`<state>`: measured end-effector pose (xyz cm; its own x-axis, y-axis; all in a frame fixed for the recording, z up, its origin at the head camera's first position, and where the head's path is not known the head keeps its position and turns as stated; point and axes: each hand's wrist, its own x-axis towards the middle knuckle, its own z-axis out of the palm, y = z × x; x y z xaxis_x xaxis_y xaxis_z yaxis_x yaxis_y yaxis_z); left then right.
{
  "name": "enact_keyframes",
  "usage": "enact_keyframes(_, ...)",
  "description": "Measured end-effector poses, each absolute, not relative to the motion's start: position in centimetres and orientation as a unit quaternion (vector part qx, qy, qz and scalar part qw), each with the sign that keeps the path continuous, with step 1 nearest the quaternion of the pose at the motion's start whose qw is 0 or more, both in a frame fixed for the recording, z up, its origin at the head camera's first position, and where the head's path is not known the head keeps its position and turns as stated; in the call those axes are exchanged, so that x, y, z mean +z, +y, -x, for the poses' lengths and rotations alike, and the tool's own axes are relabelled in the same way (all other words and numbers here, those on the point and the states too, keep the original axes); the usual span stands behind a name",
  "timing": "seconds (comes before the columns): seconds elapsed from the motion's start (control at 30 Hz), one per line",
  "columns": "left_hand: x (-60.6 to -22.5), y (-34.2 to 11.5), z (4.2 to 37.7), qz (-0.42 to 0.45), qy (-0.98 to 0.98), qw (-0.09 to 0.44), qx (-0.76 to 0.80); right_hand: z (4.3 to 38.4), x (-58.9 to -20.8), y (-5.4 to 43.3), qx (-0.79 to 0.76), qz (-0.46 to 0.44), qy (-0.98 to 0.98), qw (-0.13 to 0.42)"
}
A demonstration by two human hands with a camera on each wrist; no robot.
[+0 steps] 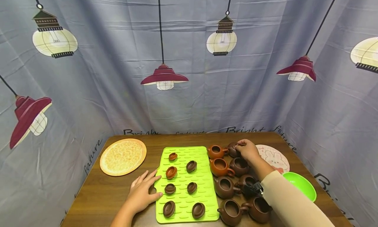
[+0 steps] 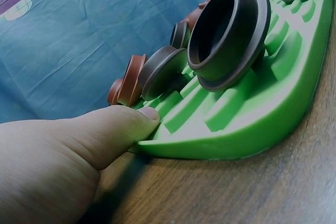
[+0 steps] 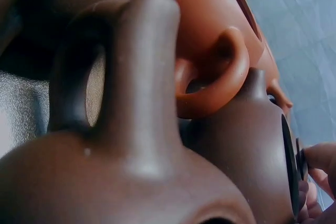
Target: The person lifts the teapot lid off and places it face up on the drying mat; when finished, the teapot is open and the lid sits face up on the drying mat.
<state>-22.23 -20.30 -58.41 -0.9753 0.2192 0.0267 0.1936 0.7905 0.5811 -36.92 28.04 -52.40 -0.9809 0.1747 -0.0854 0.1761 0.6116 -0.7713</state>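
Observation:
My left hand [image 1: 141, 191] rests at the left edge of a green ridged mat [image 1: 181, 200], fingers spread, the thumb [image 2: 126, 119] pressing on its rim in the left wrist view. Upside-down teapot lids lie on the mat, orange [image 1: 171, 172] and dark brown [image 1: 198, 210]. My right hand [image 1: 248, 150] is over the farthest brown teapot [image 1: 232, 150]. Between its fingertips it pinches a dark teapot lid [image 3: 301, 161], held at that pot's opening in the right wrist view. How the lid sits there is partly hidden by the fingers.
Several uncovered teapots stand in two columns right of the mat, among them an orange teapot [image 1: 219, 168] and a brown teapot [image 1: 231, 213]. A bunny-print round mat [image 1: 273, 156] and a green bowl [image 1: 302, 186] are farther right. A yellow round mat [image 1: 123, 157] lies left.

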Motion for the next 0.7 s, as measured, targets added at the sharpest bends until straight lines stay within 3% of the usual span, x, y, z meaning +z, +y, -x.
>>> enact_keyframes(0.7, -58.15, -20.27, 22.15, -0.107, 0.947, 0.021, 0.302, 36.8, -52.04, 28.01, -0.426, -0.102, 0.899, -0.016)
